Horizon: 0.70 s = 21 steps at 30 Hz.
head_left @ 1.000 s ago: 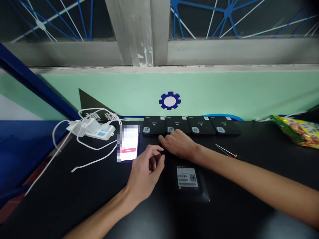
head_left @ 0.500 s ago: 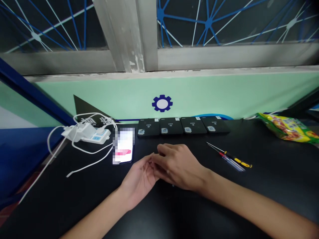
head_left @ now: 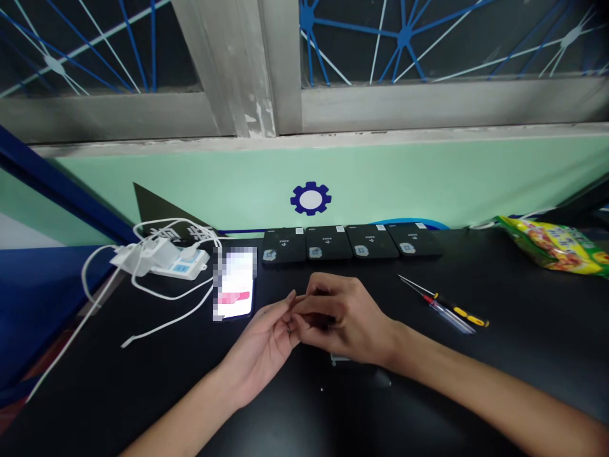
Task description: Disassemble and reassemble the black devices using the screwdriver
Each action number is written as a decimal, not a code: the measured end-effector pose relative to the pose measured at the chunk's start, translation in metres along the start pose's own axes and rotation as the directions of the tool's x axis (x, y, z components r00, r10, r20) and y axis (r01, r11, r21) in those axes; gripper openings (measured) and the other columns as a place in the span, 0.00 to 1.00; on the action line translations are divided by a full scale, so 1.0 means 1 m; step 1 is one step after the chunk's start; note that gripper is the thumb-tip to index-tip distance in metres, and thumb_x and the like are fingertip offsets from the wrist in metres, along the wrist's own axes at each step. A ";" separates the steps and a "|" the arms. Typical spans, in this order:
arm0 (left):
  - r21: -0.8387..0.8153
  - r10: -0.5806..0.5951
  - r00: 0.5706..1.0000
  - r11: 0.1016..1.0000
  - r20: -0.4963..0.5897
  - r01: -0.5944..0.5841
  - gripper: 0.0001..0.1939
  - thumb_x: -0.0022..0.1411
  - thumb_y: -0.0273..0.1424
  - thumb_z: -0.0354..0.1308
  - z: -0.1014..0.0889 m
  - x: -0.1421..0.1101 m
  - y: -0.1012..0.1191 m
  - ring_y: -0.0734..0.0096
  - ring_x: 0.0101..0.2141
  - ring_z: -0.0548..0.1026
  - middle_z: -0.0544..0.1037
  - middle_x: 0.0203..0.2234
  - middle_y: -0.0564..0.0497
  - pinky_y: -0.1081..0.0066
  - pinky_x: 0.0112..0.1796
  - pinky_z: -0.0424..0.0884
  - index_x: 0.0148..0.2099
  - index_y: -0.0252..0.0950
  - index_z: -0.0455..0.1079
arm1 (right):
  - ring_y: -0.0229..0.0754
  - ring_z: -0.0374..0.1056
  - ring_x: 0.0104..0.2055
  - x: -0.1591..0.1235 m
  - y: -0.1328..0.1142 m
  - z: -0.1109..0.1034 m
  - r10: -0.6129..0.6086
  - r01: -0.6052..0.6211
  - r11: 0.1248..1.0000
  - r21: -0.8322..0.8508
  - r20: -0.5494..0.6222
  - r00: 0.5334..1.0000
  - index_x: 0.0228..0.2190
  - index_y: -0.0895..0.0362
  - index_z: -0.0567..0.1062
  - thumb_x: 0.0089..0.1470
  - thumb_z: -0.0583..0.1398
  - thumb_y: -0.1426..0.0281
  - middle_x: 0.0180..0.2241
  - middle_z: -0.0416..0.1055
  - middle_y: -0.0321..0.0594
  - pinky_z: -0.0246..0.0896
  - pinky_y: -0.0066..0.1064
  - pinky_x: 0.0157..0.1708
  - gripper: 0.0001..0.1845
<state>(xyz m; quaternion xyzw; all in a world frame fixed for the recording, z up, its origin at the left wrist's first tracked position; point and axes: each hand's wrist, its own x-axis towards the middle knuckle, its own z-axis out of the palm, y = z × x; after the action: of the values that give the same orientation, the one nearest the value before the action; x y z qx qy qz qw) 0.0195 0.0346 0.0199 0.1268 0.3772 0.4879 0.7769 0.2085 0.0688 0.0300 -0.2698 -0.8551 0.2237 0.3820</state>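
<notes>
My left hand [head_left: 264, 346] is turned palm up above the black table, thumb stretched out and fingers loosely cupped. Its fingertips are partly hidden by my right hand [head_left: 345, 317], which comes in from the right with thumb and fingers pinched together. The two hands touch at the fingers. Whatever the pinch holds, if anything, is too small or hidden to name. Under my right hand, a small grey-edged piece [head_left: 340, 359] shows in part. A clear, glossy piece [head_left: 383, 379] lies beside it, and a tiny bright speck [head_left: 321, 389] is on the tabletop nearby.
Several flat black boxes [head_left: 328, 243] line the table's back edge. A lit phone [head_left: 238, 285] lies left of them, near a white power strip [head_left: 185, 263] with trailing cables. Two screwdrivers [head_left: 447, 308] and a yellow-green snack bag [head_left: 556, 244] lie to the right.
My right hand's fingers have shifted, and its thumb now shows against my left fingers. The grey-edged piece and the clear piece have come into view below. The camera view has shifted slightly.
</notes>
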 end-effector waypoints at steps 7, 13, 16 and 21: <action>0.092 0.024 0.993 0.995 0.112 -0.035 0.05 0.70 0.27 0.69 -0.003 -0.005 0.002 0.63 0.42 0.85 0.87 0.39 0.43 0.66 0.48 0.84 0.45 0.29 0.84 | 0.39 0.72 0.35 0.010 -0.005 -0.023 0.127 -0.152 0.942 0.299 0.103 0.987 0.42 0.57 0.86 0.69 0.65 0.73 0.38 0.75 0.40 0.68 0.31 0.34 0.08; 0.099 0.000 0.952 0.995 0.305 -0.032 0.21 0.72 0.16 0.62 0.008 -0.013 0.004 0.50 0.63 0.80 0.84 0.58 0.34 0.54 0.70 0.69 0.64 0.27 0.77 | 0.42 0.77 0.44 0.016 0.002 -0.046 0.265 -0.308 0.883 0.354 0.166 0.950 0.46 0.55 0.86 0.74 0.60 0.69 0.44 0.80 0.42 0.73 0.35 0.45 0.12; 0.114 0.000 0.948 0.993 0.319 -0.038 0.20 0.75 0.16 0.59 0.010 -0.015 0.004 0.46 0.66 0.78 0.82 0.62 0.30 0.56 0.72 0.67 0.66 0.23 0.75 | 0.40 0.75 0.36 0.012 0.012 -0.052 0.337 -0.389 0.816 0.428 0.196 0.921 0.50 0.54 0.86 0.74 0.61 0.65 0.43 0.81 0.42 0.72 0.30 0.32 0.14; 0.141 0.014 0.982 0.989 0.190 -0.041 0.18 0.78 0.20 0.59 0.006 -0.013 0.007 0.50 0.64 0.80 0.83 0.60 0.30 0.61 0.69 0.71 0.67 0.23 0.75 | 0.38 0.71 0.29 -0.013 0.027 -0.064 0.480 -0.513 0.656 0.554 0.219 0.850 0.45 0.55 0.89 0.65 0.71 0.59 0.36 0.84 0.44 0.62 0.23 0.18 0.14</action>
<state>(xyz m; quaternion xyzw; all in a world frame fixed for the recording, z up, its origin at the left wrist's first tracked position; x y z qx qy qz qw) 0.0161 0.0279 0.0339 0.2335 0.3344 0.4558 0.7911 0.2733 0.0927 0.0462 -0.3535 -0.6443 0.5820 0.3481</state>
